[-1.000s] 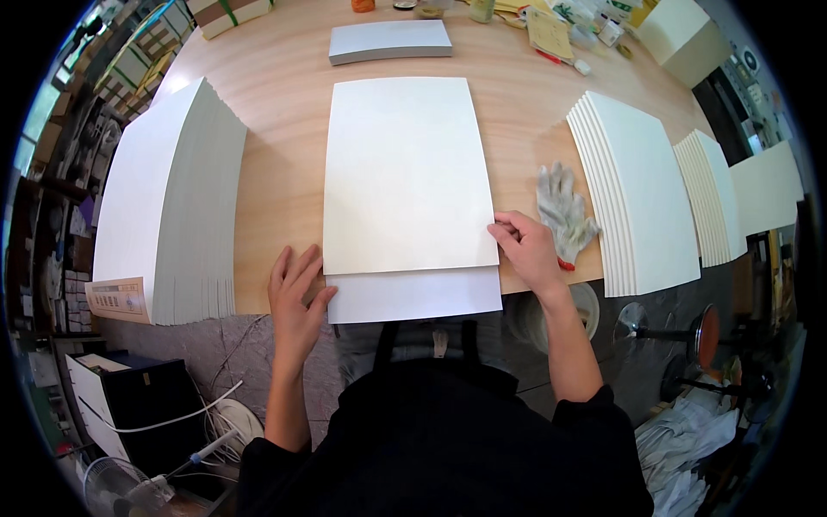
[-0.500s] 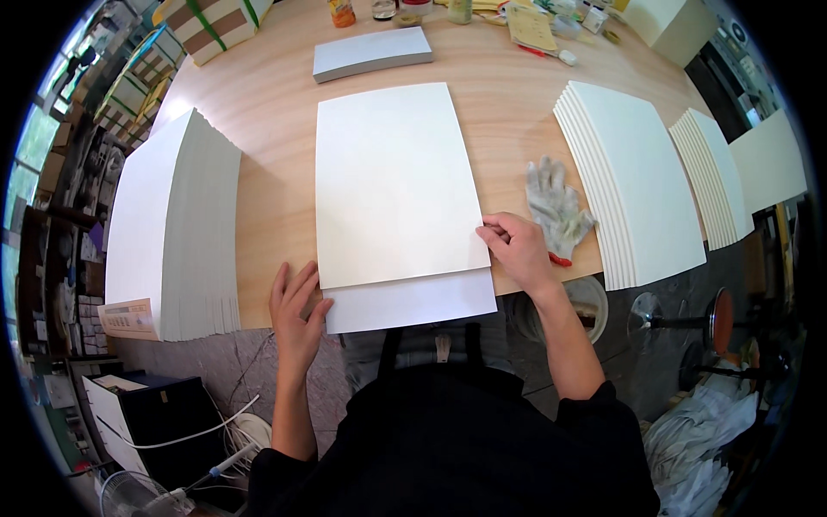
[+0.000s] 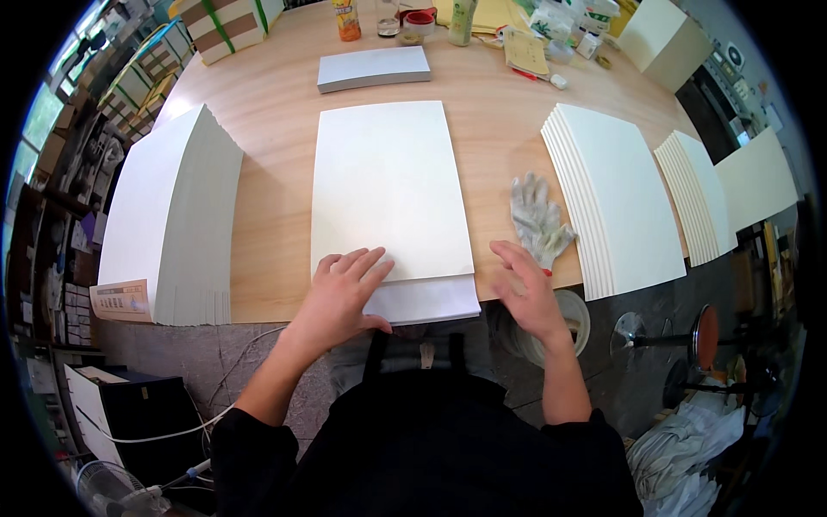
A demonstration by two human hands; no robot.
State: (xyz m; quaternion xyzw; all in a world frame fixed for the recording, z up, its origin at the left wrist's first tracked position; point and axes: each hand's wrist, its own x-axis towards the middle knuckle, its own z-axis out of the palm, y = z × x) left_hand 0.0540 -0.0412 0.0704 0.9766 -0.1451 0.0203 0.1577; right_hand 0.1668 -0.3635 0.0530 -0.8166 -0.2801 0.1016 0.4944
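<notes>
A large cream sheet (image 3: 388, 181) lies flat on the wooden table (image 3: 276, 164) in front of me, over a white sheet (image 3: 431, 302) that sticks out at the near edge. My left hand (image 3: 340, 297) rests palm down, fingers spread, on the near left corner of these sheets. My right hand (image 3: 530, 293) hovers open, holding nothing, just right of the sheets at the table's edge. A grey work glove (image 3: 538, 220) lies just beyond my right hand.
A tall stack of white sheets (image 3: 168, 215) stands at the left. Fanned stacks of cream boards (image 3: 616, 198) lie at the right, a grey pile (image 3: 372, 67) at the back. Bottles and clutter line the far edge. A stool (image 3: 702, 332) stands at the lower right.
My left hand has moved right onto the sheets' near corner. My right hand has let go of the sheet's right edge and drawn back to the table's edge.
</notes>
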